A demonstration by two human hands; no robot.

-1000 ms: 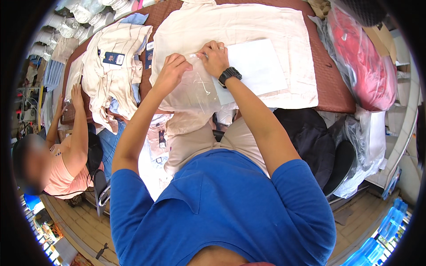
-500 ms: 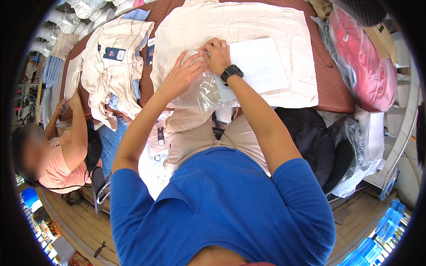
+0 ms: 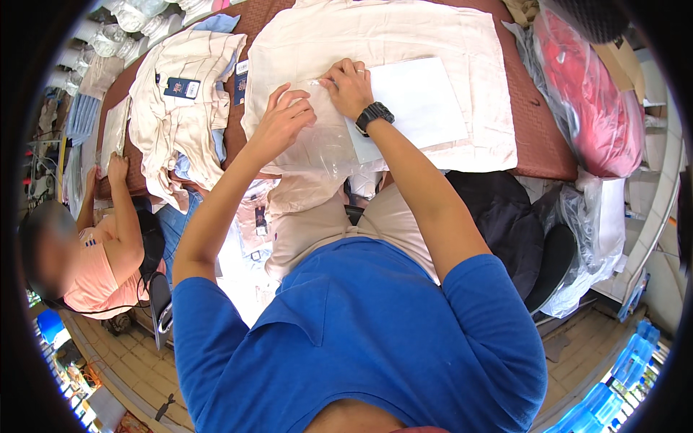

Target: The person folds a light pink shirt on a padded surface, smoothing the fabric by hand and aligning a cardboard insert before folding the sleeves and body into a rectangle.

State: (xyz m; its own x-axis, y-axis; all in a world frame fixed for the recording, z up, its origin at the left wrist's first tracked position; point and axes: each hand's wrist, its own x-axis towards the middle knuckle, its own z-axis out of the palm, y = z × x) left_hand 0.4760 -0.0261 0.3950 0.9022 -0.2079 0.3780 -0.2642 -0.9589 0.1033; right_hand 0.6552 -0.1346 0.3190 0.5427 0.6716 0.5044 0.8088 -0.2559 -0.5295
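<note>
A cream garment (image 3: 447, 36) lies spread over the brown-covered table in front of me. On it rest a white rectangular sheet (image 3: 419, 101) and a clear plastic bag (image 3: 328, 148), whose lower part hangs near the table's front edge. My right hand (image 3: 350, 90), with a black watch on its wrist, is at the sheet's left edge. Its bent thumb and fingers pinch what looks like the bag's upper edge. My left hand (image 3: 283, 123) hovers over the bag's left side, fingers loosely curled and apart, holding nothing that I can see.
Cream garments with a dark tag (image 3: 182, 88) are piled to the left. Beyond them a co-worker in a peach shirt (image 3: 101, 270) handles a flat, pale packet (image 3: 115, 130). Red goods in clear plastic (image 3: 585, 101) stand at the right. A black chair (image 3: 498, 224) is beside me.
My left hand has come away from the bunched plastic, moving left and slightly down. The plastic now lies flatter. My right hand has stayed almost in place.
</note>
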